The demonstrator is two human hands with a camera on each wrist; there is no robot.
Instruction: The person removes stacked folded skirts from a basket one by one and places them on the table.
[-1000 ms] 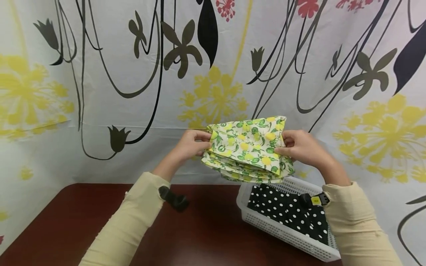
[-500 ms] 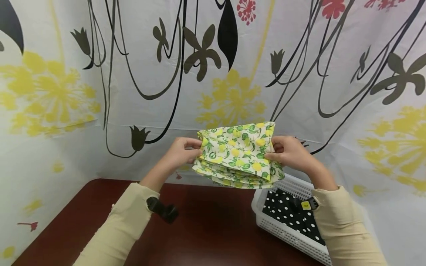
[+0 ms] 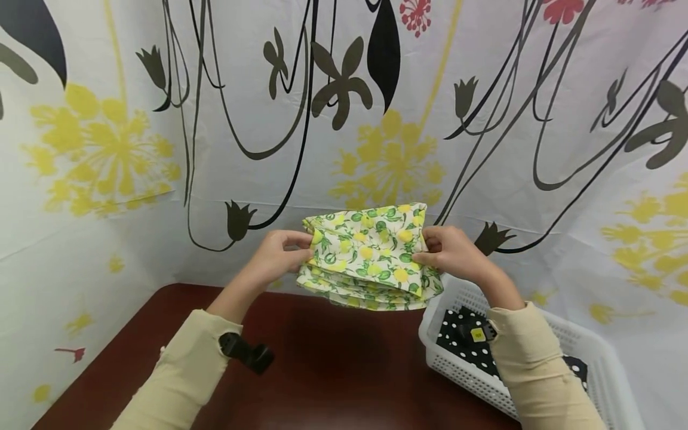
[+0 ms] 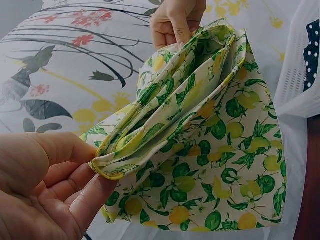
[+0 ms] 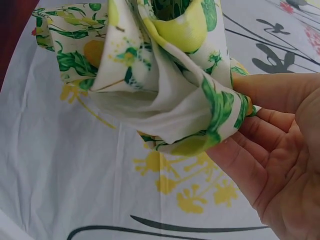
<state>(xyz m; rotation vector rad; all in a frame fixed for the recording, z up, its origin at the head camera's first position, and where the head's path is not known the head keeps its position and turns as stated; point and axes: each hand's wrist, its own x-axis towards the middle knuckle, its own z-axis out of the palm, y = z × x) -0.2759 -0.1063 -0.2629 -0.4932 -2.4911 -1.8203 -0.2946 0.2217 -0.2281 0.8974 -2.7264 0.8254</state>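
The lemon-print cloth (image 3: 371, 251) hangs in the air, right between the two hands, its long axis running side to side from one grip to the other. Neither hand is nearer: both touch it. The left hand (image 3: 280, 255) has thumb and fingers clamped on its left end; the right hand (image 3: 450, 254) matches that at the other end, thumb on the near face.

And look at those layers! From the left wrist, several folded edges with yellow trim gape apart between the hands; the right wrist view catches a pale inside, puckered near the right fingers. The near flap slopes down toward the right, with more layers peeping out underneath.

Below is the dark red table (image 3: 322, 370), its shiny top well under the cloth. Over on the right sits a white basket (image 3: 457, 364), slanted on the tabletop, black polka-dot fabric (image 3: 467, 353) inside it. The right sleeve (image 3: 543, 370) crosses above it, so the basket is on that arm's side. The left sleeve (image 3: 183, 370) reaches over the table. Behind everything hangs a pale flowered sheet (image 3: 140, 239), yellow blooms and dark stems all across.
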